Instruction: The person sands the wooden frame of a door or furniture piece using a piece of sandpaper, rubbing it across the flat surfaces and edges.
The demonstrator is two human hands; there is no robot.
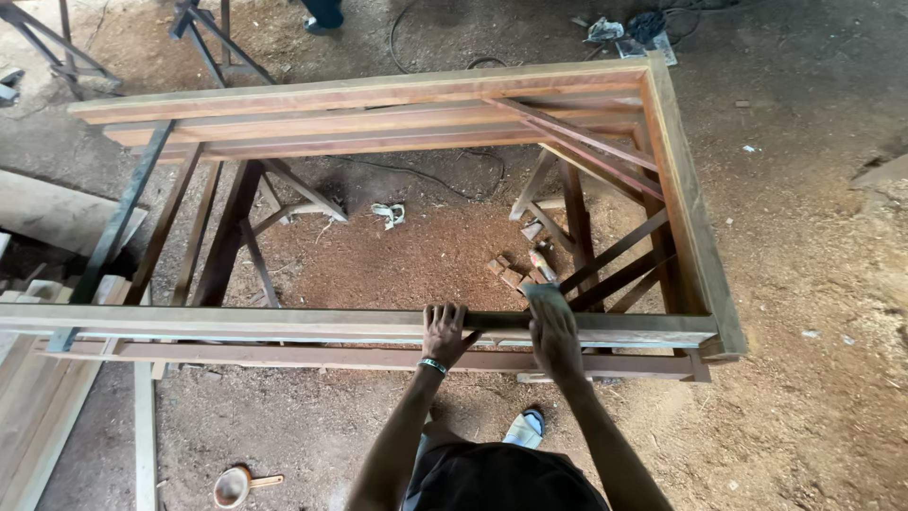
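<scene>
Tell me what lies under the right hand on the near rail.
The right hand presses a small grey pad, probably sandpaper, flat on the near rail of the wooden frame. Only the pad's far edge shows; the palm covers the rest.
</scene>
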